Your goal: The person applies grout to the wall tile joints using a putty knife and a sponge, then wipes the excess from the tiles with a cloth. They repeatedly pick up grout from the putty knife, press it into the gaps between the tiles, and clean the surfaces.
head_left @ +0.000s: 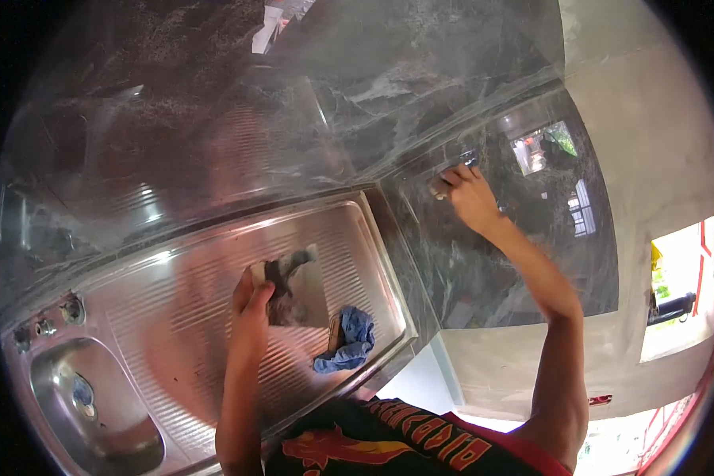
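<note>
Over the ribbed steel drainboard (198,341), my left hand (254,295) is closed on a flat rectangular piece (301,289), pale with dark smears. My right hand (470,194) reaches to the dark marbled panel (500,270) on the right, its fingers bent round a small light-brown object (439,187) that touches or nearly touches the panel. What this object is cannot be made out. A crumpled blue cloth (351,341) lies on the drainboard, right of the flat piece.
A steel sink basin (95,404) with a bluish item (82,390) in it is at the lower left, below tap fittings (46,325). Dark marbled wall tiles (174,135) rise behind the drainboard. A plain grey wall (635,143) and a window opening (678,289) are at the right.
</note>
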`<move>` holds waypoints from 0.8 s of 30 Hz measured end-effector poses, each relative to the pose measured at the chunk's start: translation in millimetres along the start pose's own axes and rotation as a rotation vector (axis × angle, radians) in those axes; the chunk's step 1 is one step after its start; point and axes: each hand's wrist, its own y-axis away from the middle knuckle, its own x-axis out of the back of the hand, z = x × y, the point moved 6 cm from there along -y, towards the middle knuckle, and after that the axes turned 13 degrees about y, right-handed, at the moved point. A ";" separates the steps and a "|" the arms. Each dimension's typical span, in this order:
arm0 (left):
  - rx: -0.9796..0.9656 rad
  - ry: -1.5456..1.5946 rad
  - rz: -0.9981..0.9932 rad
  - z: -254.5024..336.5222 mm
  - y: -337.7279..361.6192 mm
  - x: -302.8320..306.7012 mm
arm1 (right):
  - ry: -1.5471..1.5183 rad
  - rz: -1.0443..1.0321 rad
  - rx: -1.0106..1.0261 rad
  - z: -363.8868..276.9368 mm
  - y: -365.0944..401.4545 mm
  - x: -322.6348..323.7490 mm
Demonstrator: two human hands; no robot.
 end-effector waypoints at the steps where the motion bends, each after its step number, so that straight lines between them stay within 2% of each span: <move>1: 0.018 0.037 -0.044 -3.7 -2.6 -8.9 | -0.205 0.148 -0.012 -7.5 6.5 28.7; 2: 0.037 0.071 -0.083 -7.3 -4.9 -19.1 | -0.223 0.147 -0.011 -16.4 13.8 49.4; 4: 0.038 0.046 -0.095 -18.0 -13.2 -38.3 | -0.499 0.253 0.031 -32.2 25.8 93.1; 5: 0.030 0.005 -0.129 -21.7 -15.8 -47.6 | -0.540 0.250 0.037 -37.2 30.6 103.2; 7: 0.044 -0.059 -0.134 -29.9 -19.5 -61.5 | -0.665 0.397 0.088 -46.3 42.7 122.8; 9: 0.063 -0.097 -0.108 -32.9 -18.6 -72.5 | -0.723 0.425 0.105 -51.3 46.1 125.5; 12: 0.098 -0.148 -0.184 -29.0 -14.2 -103.7 | -0.753 0.474 0.124 -52.6 44.0 128.6; 14: -0.019 -0.357 -0.055 -23.9 -8.3 -107.5 | -0.765 0.586 0.219 -61.2 41.7 133.2; 16: -0.058 -0.303 -0.081 -30.9 -10.1 -104.5 | -0.669 0.512 0.258 -68.4 37.9 132.7; 18: 0.080 -0.528 -0.167 -58.9 -29.6 -78.8 | -0.638 0.365 0.377 -68.6 39.2 124.5; 19: 0.018 -0.561 -0.011 -51.8 -30.8 -71.1 | -0.674 0.281 0.381 -59.8 38.6 117.8; 20: -0.043 -0.587 0.151 -43.6 -28.9 -59.5 | -0.653 0.270 0.356 -48.1 39.1 106.2; 22: -0.088 -0.462 0.243 -54.7 -55.5 3.8 | -0.321 0.316 0.071 -15.1 35.5 63.5; 24: -0.073 -0.100 0.256 -33.2 -49.5 2.3 | -0.092 0.358 -0.137 20.0 27.0 19.1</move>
